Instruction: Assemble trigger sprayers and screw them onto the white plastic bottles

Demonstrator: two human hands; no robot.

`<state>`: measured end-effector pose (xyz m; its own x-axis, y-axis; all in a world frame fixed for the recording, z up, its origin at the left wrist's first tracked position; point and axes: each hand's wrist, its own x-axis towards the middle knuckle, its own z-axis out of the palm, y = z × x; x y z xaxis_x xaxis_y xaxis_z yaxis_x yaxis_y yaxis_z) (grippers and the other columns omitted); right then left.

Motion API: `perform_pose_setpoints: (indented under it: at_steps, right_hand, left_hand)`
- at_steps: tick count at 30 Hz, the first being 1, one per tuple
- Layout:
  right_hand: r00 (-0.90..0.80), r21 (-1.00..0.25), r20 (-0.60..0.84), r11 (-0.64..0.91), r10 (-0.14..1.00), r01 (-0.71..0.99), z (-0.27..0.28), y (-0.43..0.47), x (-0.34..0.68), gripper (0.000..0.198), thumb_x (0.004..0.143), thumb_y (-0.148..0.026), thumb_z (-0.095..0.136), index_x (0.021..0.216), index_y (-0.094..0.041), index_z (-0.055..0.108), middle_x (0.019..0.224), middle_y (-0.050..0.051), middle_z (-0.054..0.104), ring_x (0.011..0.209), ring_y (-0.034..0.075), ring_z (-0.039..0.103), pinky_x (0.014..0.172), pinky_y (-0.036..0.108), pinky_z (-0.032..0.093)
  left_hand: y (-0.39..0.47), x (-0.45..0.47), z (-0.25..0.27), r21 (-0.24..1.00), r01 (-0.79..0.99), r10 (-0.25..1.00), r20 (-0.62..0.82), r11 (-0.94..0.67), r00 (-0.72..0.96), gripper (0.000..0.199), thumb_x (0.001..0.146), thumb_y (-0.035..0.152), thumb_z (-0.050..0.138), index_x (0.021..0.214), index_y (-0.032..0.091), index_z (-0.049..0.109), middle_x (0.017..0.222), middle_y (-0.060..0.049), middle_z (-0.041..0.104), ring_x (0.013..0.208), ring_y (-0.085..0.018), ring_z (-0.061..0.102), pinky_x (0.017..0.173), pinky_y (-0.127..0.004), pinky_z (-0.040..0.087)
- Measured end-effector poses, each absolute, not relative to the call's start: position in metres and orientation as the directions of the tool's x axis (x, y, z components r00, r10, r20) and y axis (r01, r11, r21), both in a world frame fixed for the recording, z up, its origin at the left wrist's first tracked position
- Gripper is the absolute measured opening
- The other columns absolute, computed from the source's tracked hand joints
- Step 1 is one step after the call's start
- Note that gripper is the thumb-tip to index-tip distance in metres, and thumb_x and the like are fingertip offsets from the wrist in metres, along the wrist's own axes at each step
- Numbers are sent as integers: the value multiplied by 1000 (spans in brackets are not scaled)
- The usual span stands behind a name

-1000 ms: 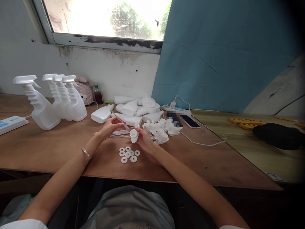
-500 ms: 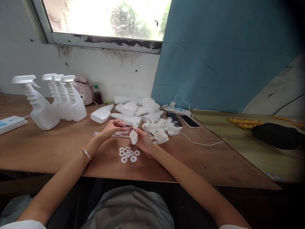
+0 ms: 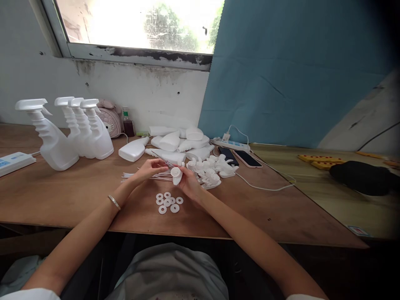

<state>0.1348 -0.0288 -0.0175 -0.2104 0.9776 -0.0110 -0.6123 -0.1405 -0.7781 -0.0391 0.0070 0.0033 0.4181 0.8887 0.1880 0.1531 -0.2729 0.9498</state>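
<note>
My right hand (image 3: 190, 183) is closed around a white trigger spray head (image 3: 176, 175), its round collar facing me. From the left, the fingers of my left hand (image 3: 152, 168) pinch a thin greyish stick-like piece (image 3: 160, 157); one end points up and left, the other meets the spray head. Whether it is a tool or a tube I cannot tell. Below both hands lie several white ring washers (image 3: 167, 202). Thin white tubes (image 3: 127, 176) lie partly hidden behind my left hand. To the right of my right hand is a heap of white spray heads (image 3: 211, 171).
Several assembled spray bottles (image 3: 54, 141) stand at the left, near a power strip (image 3: 15, 161). White bottles without heads (image 3: 168, 143) lie piled at the back. Phones (image 3: 248, 158) and a white cable (image 3: 262, 188) lie to the right. A pink bag (image 3: 109, 118) sits by the wall.
The spray head has tilted and shifted slightly up and right in my right hand. My left hand has moved slightly right, and its thin piece now points more steeply upward.
</note>
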Motion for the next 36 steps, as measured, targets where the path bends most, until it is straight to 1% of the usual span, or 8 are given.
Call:
perform_pose_setpoints:
  at_steps: [2,5,9,14,18,25,29,36]
  right_hand:
    - [-192,-775,12,-112,981,-622,-17,-29,134,17,70,-24,62,85,-16,65,71,-2,63,60,10,53,51,21,42]
    - [-172,-769,54,-69,984,-636,-15,-32,133,18,70,-29,66,83,-17,64,74,-1,64,66,11,56,58,23,48]
    - [-153,-765,101,-21,983,-644,-10,-36,132,26,67,-35,71,82,-16,62,77,1,65,71,13,59,64,26,51]
    - [-100,-754,130,33,986,-656,-6,-37,133,32,60,-32,76,85,-19,61,82,-1,66,75,13,61,65,23,52]
    - [-43,-746,130,69,991,-663,-8,-36,132,33,57,-29,78,83,-20,60,84,-2,66,77,12,61,68,22,52]
    - [0,-766,121,93,993,-636,-7,-36,130,33,57,-29,78,83,-19,59,86,-1,66,78,12,61,67,22,51]
    - [21,-789,115,104,993,-605,-7,-36,130,34,57,-30,78,83,-20,59,84,-2,65,77,12,61,67,23,51]
    - [108,-813,125,164,986,-558,-5,-38,133,33,62,-41,72,82,-19,58,75,-2,63,68,12,60,64,25,49]
  left_hand:
    - [3,-36,3,944,176,848,156,-279,507,36,63,39,72,86,13,63,81,-4,65,72,-15,58,67,-27,44]
    - [-4,-34,5,961,154,794,92,-228,600,31,66,37,70,83,13,60,82,-5,64,76,-15,59,70,-28,45]
    - [-7,-34,7,982,86,741,67,-167,668,28,68,33,69,84,14,56,83,-4,62,76,-14,59,71,-28,46]
    - [-4,-31,2,981,24,761,133,-192,635,36,65,28,72,92,14,53,84,-4,62,77,-14,59,74,-29,46]
    - [-5,-26,-2,975,10,751,163,-221,640,39,66,29,71,98,12,56,83,-5,63,78,-16,59,76,-31,46]
    - [-10,-23,1,934,53,784,266,-354,560,31,67,35,69,85,11,64,76,-3,63,69,-13,56,68,-26,45]
    - [-8,-24,-1,925,97,820,272,-367,503,32,64,38,70,81,11,65,73,-3,64,65,-13,56,66,-26,46]
    - [-7,-26,0,895,142,820,311,-422,480,33,67,40,67,85,12,66,75,-4,65,64,-14,57,63,-25,46]
